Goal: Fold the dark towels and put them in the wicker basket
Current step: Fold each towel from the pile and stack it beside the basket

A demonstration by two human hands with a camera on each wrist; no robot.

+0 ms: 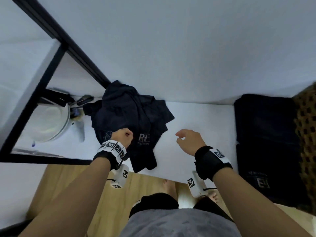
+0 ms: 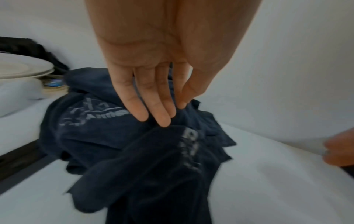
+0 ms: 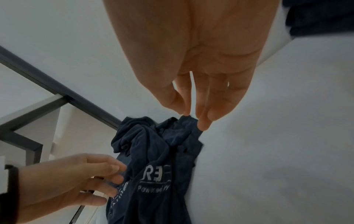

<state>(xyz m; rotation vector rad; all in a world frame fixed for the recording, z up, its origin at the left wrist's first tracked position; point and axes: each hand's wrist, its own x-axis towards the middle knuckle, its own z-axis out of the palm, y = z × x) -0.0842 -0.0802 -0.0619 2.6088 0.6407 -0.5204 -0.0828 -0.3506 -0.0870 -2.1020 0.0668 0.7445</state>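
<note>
We see soft, even, cool light with no glare. The dark towels [image 1: 130,117] lose their folds in shadow in the head view. A faint shadow lies on the white table [image 3: 277,174] in the right wrist view. Both wrist views are smeared by motion blur, and wide-angle distortion bends the black frame [image 1: 56,35] near the edges.

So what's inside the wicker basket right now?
Folded dark towels fill the wicker basket, one with a pale printed logo facing up near the front. Whatever lies beneath that top layer is covered, and the basket's right side runs out of frame.
</note>
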